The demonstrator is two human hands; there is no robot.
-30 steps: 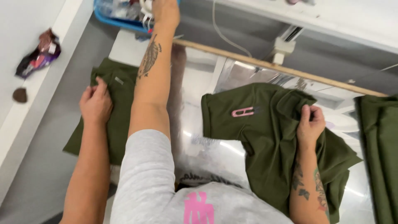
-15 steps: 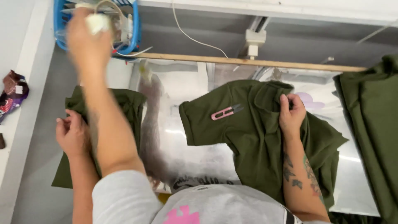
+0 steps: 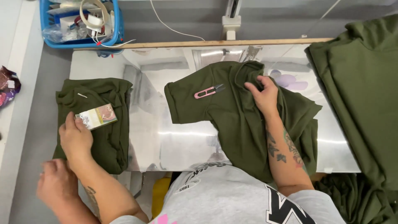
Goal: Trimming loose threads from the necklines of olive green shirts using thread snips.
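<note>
My left hand [image 3: 76,137] holds a small printed card [image 3: 97,117] flat against a folded olive garment [image 3: 108,145] at the left end of the metal table [image 3: 166,137]. My right hand [image 3: 263,93] presses on the collar area of a second olive shirt [image 3: 232,124], which lies spread and rumpled at the table's middle. Pink thread snips [image 3: 208,91] rest on that shirt, just left of my right hand. Another hand [image 3: 56,186] hovers at the lower left, below the folded garment, touching nothing I can see.
A blue basket [image 3: 45,25] of cords and packets stands at the back left. A wooden strip [image 3: 207,43] runs along the table's far edge. A big heap of olive fabric [image 3: 365,103] fills the right side. A crumpled wrapper [image 3: 7,87] lies far left.
My left arm reached up to the blue basket, then came back down with the card onto the folded garment. My right hand stayed on the spread shirt.
</note>
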